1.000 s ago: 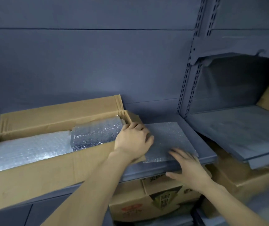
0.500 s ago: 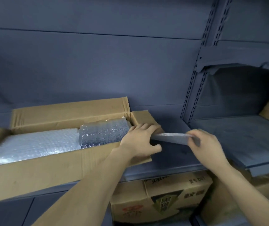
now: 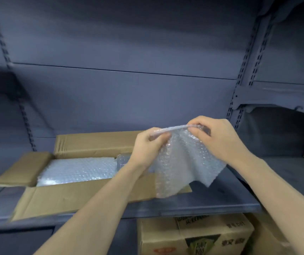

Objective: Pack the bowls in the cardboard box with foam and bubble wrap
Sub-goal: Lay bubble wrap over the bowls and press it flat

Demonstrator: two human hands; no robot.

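Bubble-wrap sheet (image 3: 184, 162), clear and pebbled, is held in the air above the right end of the cardboard box (image 3: 85, 195), hanging down from its top edge with the lower corners loose; its bottom left drapes over the box's near wall and right corner, its bottom right corner hangs free over bare shelf. Left hand (image 3: 147, 144) pinches the top edge at its left end, fingers curled round the sheet; right hand (image 3: 219, 138) pinches the same edge at its right end, thumb in front. Hands are near each other, joined only by the taut top edge. Box lies lengthwise on the grey metal shelf (image 3: 221, 205), all flaps open: back flap upright against the rear panel, left flap splayed outward, near flap folded down over the shelf's front edge. Inside, a bubble-wrapped layer (image 3: 77, 171) fills the left and middle; a second wrapped bundle (image 3: 123, 159) sits at the right, partly hidden by the left forearm. No bowl surface is visible. Open shelf room remains right of the box up to the slotted upright (image 3: 239, 100). Printed carton (image 3: 195, 236) stands on the level below.
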